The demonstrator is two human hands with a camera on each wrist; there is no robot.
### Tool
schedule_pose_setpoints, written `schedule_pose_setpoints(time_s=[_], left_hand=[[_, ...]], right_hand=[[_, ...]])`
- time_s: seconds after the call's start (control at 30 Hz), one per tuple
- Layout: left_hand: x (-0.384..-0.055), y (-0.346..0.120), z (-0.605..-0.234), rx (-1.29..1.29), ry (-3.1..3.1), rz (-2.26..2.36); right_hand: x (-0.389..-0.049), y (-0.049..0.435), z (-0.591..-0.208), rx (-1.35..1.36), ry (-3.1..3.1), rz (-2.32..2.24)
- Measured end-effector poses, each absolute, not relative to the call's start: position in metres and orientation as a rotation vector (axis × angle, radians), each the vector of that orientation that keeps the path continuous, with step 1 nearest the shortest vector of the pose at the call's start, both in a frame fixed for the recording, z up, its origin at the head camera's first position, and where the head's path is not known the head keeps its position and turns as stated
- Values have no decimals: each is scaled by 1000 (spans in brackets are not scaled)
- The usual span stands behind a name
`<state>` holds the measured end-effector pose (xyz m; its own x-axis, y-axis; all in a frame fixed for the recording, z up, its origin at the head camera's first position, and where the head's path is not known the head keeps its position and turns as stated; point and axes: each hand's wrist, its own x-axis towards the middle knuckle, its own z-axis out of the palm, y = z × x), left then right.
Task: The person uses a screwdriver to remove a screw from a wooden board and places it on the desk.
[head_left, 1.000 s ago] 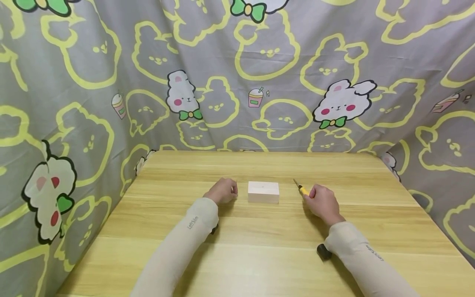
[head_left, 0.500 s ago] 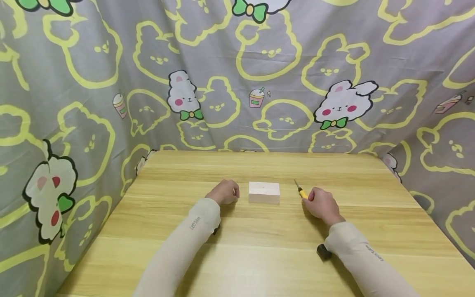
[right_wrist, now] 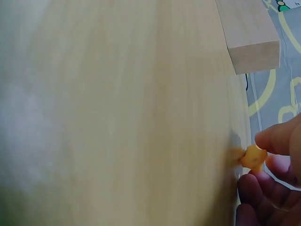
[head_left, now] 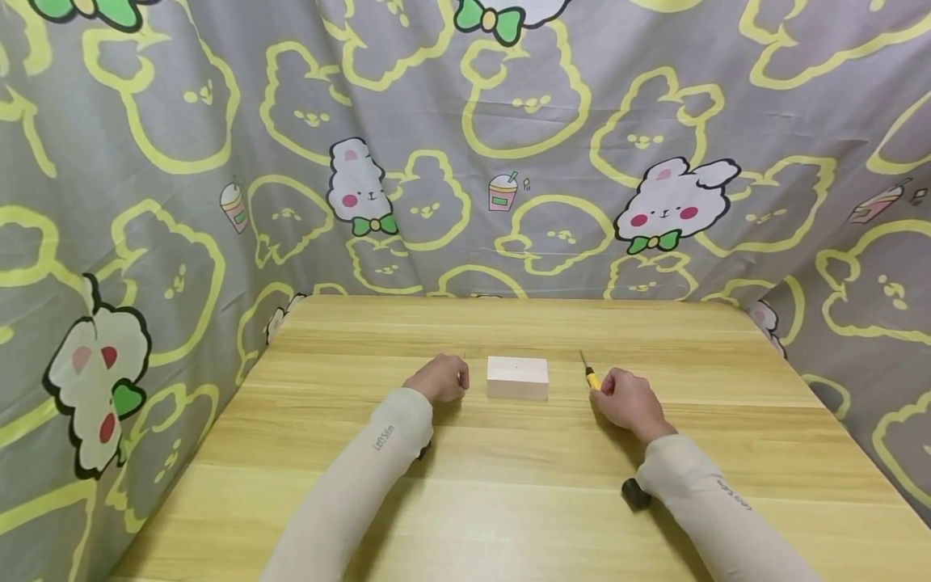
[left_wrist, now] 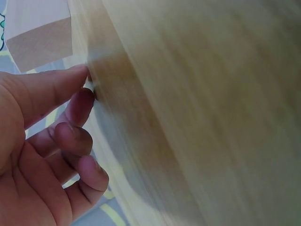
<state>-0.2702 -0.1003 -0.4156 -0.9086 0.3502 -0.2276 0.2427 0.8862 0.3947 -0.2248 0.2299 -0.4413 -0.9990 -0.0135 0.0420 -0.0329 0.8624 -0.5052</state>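
A pale wooden block (head_left: pixel 517 380) with a small dark dot on its top lies on the table between the two hands. Left of it, my left hand (head_left: pixel 441 377) pinches thumb and forefinger together. A tiny thin piece (head_left: pixel 465 356), perhaps a screw, pokes up at those fingertips; most of it is hidden. On the block's right side, my right hand (head_left: pixel 631 398) grips a screwdriver (head_left: pixel 592 378) by its yellow handle, the thin shaft pointing away from me. In the right wrist view, the handle's end (right_wrist: pixel 254 158) shows between thumb and fingers.
The wood-grain table (head_left: pixel 494 501) stretches around the block. A grey patterned curtain (head_left: pixel 436 113) hangs behind it and along both sides. Black wrist cameras, such as the one under the right sleeve (head_left: pixel 635 494), stick out below the cuffs.
The left hand has shifted slightly right, nearer the block. The screwdriver's tip has swung a little to the right, while the right hand stays about where it was. The block rests in place.
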Motion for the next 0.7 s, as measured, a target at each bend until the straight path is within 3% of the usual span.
schedule_pose_setpoints(time_s=[0.7], left_hand=[[-269, -101, -414, 435, 2734, 529]], right_hand=[[-227, 234, -442, 100, -3006, 814]])
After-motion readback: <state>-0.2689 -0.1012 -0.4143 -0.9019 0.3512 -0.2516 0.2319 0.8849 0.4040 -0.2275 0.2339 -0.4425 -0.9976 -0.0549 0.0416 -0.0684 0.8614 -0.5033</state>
